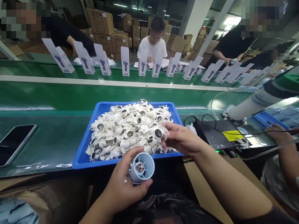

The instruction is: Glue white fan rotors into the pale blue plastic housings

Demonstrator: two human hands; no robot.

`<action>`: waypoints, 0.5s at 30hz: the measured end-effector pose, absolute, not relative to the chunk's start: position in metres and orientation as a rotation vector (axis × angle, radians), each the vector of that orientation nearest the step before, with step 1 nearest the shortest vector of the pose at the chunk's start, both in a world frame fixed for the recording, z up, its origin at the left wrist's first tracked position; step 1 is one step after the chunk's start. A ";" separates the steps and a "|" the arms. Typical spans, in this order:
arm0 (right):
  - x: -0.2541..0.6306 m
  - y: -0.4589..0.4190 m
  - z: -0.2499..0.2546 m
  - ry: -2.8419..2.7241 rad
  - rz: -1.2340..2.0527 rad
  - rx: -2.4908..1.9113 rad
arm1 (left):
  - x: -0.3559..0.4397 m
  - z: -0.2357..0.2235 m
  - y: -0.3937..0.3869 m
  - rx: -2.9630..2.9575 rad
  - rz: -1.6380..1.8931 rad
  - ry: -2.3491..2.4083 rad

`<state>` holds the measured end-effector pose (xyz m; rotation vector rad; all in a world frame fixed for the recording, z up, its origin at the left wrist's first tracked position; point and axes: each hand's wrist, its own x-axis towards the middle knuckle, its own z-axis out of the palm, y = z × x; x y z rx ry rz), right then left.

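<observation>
My left hand (126, 180) is wrapped round a light blue fan housing (149, 169), a short cylinder whose open end faces up toward me. Inside it a motor (140, 167) with a coppery centre sits between thin ribs. Between the thumb and fingers of my right hand (178, 138) is a white fan impeller (160, 132) with a dark round hub, held above the right part of a blue tray (85, 149). A heap of similar white impellers (126, 124) fills that tray. The housing is in front of the tray's near edge, apart from the impeller.
A phone (16, 144) lies at left. A black box with a yellow label (233, 135) and cables is at right, near a thick white tube (249, 104). Open printed cartons (125, 62) line the green conveyor (70, 93). Several co-workers (153, 46) are around; one's hand (277, 133) is at far right.
</observation>
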<state>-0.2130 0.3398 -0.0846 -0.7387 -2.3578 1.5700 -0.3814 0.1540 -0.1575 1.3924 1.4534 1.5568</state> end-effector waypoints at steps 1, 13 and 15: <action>-0.212 0.332 -0.090 -2.282 1.714 -0.654 | -0.381 -0.155 0.155 1.389 1.558 1.504; -0.208 0.275 -0.060 -2.649 0.870 -0.254 | -0.380 -0.134 0.157 1.737 1.476 1.722; -0.212 0.267 -0.060 -2.713 0.639 -0.257 | -0.377 -0.133 0.156 1.849 1.498 1.749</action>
